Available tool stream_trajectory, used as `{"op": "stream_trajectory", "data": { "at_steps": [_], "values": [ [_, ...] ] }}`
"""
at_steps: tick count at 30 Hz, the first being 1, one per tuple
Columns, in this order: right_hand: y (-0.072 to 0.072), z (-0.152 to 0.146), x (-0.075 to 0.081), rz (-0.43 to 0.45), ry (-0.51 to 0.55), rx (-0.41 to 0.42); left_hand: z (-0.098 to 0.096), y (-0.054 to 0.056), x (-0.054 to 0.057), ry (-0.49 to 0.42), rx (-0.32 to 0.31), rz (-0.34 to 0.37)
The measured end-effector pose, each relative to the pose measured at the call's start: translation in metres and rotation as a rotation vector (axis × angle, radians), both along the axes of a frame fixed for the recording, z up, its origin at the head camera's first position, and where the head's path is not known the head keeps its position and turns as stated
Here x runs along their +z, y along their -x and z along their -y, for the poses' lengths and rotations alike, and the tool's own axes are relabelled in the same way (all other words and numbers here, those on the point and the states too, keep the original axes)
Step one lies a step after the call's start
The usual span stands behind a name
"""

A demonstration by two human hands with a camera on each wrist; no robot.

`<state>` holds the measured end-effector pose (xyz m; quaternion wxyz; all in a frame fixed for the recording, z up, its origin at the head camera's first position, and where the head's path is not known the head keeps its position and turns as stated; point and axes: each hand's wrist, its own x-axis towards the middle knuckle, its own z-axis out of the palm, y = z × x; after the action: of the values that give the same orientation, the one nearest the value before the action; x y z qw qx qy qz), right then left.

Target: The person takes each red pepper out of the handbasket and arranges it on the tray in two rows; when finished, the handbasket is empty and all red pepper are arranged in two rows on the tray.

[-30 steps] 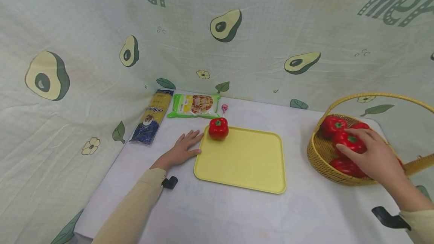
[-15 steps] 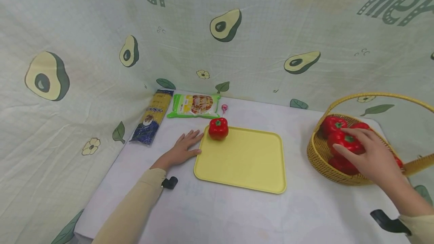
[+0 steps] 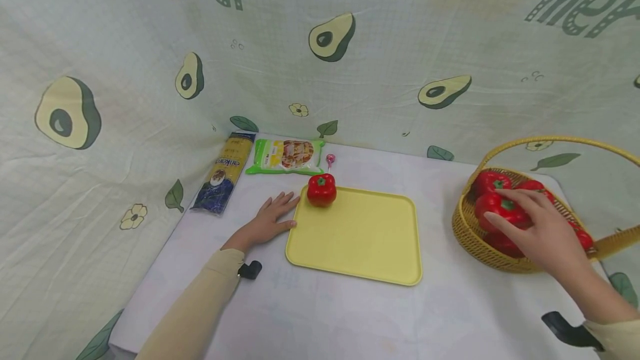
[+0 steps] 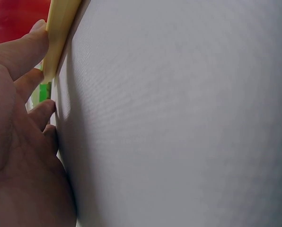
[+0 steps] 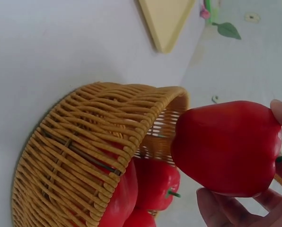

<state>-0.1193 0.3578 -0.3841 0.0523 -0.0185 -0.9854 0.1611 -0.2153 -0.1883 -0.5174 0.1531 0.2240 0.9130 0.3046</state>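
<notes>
My right hand (image 3: 547, 235) grips a red bell pepper (image 5: 228, 147) between thumb and fingers, close over the wicker basket (image 3: 467, 238). In the right wrist view the pepper is level with the basket's rim, its green stem turned towards the palm. Other red peppers (image 5: 155, 182) lie inside the basket, partly covered by its wall and my hand. My left hand (image 3: 265, 224) lies spread on the white table, thumb and fingertips right at the left edge of the yellow tray (image 3: 360, 238). One red bell pepper (image 3: 321, 190) stands in that tray's far left corner.
Behind the tray lie a green and white food packet (image 3: 287, 155) and a pink lollipop (image 3: 330, 159). A blue and yellow pasta bag (image 3: 225, 174) is at the far left. The basket's tall handle (image 3: 560, 139) arches above it. An avocado-print cloth hangs behind the table.
My right hand has moved slightly left with the bell pepper in its grip, and more of the peppers at the basket's right side show. The left hand has stayed still.
</notes>
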Motion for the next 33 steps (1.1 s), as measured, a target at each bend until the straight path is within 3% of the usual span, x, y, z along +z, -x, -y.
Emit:
{"op": "stream_trajectory", "data": {
  "at_steps": [8, 33],
  "values": [
    [-0.002, 0.009, 0.001, -0.057, 0.015, 0.041, -0.001, -0.001, 0.002, 0.014, 0.006, 0.015],
    [-0.006, 0.041, -0.005, -0.072, 0.072, 0.102, -0.002, -0.001, 0.005, 0.011, 0.007, 0.027]
  ]
}}
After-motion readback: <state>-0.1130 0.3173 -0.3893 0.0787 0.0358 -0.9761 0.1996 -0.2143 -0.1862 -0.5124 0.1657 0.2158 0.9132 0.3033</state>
